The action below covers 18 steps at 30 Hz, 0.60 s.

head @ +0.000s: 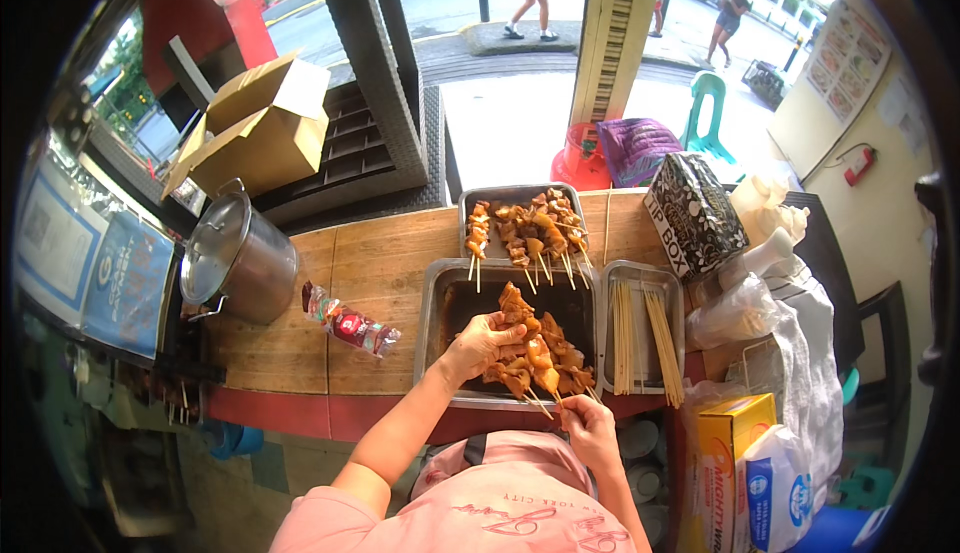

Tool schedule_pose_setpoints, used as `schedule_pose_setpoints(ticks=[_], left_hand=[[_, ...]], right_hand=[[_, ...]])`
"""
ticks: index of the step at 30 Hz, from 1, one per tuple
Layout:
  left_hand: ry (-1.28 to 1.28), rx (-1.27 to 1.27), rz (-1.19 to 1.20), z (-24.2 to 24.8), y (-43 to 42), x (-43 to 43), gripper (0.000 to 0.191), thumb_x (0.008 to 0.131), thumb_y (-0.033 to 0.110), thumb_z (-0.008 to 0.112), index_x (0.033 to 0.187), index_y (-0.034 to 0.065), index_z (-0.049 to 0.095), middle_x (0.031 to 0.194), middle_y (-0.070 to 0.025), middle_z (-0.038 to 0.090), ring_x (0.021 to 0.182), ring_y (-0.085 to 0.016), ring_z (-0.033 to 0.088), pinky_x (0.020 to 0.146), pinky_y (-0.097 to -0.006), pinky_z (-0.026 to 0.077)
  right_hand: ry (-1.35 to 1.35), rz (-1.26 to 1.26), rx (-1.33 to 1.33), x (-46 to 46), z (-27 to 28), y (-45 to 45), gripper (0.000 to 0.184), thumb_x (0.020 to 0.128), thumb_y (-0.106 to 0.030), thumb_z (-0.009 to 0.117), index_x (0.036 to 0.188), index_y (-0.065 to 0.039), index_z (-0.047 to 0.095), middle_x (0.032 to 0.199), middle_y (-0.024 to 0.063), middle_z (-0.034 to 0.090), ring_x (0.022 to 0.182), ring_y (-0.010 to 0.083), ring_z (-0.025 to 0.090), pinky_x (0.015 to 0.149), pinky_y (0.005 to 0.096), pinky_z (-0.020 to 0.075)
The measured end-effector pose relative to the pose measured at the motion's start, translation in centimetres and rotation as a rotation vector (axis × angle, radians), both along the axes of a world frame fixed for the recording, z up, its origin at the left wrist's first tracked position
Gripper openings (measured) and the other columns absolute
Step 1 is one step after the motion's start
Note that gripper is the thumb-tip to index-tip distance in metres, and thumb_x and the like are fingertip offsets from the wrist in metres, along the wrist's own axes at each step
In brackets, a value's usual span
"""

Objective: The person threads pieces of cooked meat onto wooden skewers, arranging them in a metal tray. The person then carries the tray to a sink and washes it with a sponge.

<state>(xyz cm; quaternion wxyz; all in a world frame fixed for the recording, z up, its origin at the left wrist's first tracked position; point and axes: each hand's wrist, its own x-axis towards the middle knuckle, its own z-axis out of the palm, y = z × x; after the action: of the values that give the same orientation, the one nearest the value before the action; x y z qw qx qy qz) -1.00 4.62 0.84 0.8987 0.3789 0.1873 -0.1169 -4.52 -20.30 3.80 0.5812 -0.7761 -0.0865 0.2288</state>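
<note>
My left hand [480, 344] pinches the upper meat pieces on a bamboo skewer of marinated meat [540, 361]. At the skewer's lower end, the fingers of my right hand [591, 425] close on the bare stick. Both hands are over a deep steel tray [465, 283] with dark marinade in it. Other loaded skewers [574, 358] lie in that tray, partly hidden by the held one. Just beyond it, a second steel tray [489, 192] bears several finished-looking meat skewers [555, 226]. A narrow steel tray [636, 313] on the right holds two bunches of bare bamboo skewers [663, 339].
A lidded steel pot [255, 268] and a plastic packet [351, 322] sit left on the wooden counter [375, 253]. Rightward are a tip box [694, 208], plastic bags [735, 313] and a yellow carton [731, 440]. Beyond the counter stand a cardboard box [262, 132] and red gas cylinder [576, 166].
</note>
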Motion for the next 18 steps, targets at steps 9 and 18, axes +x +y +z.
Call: schedule_pose_setpoints(ticks=[9,18], left_hand=[[-0.029,0.008,0.030,0.3,0.4,0.4,0.019,0.092,0.003,0.059,0.110,-0.0028,0.060,0.108,-0.0129,0.065,0.099,-0.023,0.066,0.088,-0.0355,0.058],[0.022,0.012,-0.028,-1.4,1.9,1.0,0.022,0.091,0.003,0.061,0.111,-0.0044,0.061,0.104,-0.0106,0.066,0.096,-0.021,0.067,0.087,-0.0346,0.058]], right_hand=[[-0.079,-0.007,-0.051,-0.1,0.3,0.7,0.007,0.085,0.001,0.059,0.090,0.003,0.065,0.063,0.0026,0.058,0.056,0.0060,0.050,0.051,0.0234,0.0402],[0.092,0.027,0.042,0.3,-0.2,0.3,0.009,0.087,0.003,0.057,0.091,0.005,0.064,0.066,0.0004,0.056,0.058,0.0047,0.047,0.052,0.0218,0.0376]])
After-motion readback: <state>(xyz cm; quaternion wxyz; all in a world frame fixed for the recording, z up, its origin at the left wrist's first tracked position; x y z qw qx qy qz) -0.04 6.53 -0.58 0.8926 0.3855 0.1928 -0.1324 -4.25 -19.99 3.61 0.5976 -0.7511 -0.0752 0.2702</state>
